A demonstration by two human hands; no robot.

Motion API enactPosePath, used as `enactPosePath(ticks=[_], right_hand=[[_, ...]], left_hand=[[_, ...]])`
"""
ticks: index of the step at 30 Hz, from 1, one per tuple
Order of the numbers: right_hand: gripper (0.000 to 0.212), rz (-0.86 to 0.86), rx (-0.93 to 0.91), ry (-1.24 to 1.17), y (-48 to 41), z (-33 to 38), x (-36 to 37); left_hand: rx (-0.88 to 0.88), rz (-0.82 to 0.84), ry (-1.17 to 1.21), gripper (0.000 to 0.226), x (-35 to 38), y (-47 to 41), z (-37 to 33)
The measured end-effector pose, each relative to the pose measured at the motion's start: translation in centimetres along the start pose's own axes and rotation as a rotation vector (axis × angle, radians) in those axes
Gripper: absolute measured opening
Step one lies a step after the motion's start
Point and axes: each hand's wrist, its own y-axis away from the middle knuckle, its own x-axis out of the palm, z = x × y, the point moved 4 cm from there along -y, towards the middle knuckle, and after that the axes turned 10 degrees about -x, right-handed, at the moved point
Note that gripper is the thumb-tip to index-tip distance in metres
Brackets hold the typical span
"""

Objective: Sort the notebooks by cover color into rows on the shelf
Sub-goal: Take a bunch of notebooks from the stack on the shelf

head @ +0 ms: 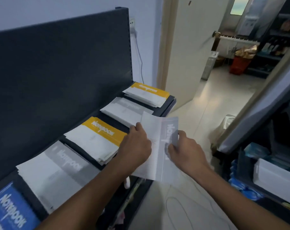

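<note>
A grey-and-white notebook [159,146] hangs in the air off the front edge of the dark shelf [169,103]. My left hand [135,147] grips its left edge and my right hand [185,149] pinches its grey right side. On the shelf lie stacks from near to far: a blue notebook [9,211], a grey stack [57,171], a yellow stack [97,138], another grey stack [124,112] and a far yellow stack [147,93].
A dark back panel [57,72] rises behind the shelf. An open door [195,47] and tiled floor [224,97] lie to the right. Another shelf unit [265,163] with blue packs and a white box stands at the right. Cables trail on the floor below.
</note>
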Motion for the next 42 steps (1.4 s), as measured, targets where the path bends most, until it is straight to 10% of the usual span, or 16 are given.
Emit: enactPosePath(ticks=[32, 42], right_hand=[[0.071, 0.533, -0.85, 0.11, -33.7, 4.8, 10.5], [0.042, 0.615, -1.024, 0.122, -33.5, 3.9, 11.4]], left_hand=[[-0.907, -0.348, 0.156, 0.053, 1.2, -19.5, 3.1], [-1.051, -0.357, -0.097, 0.055, 2.7, -18.9, 2.3]])
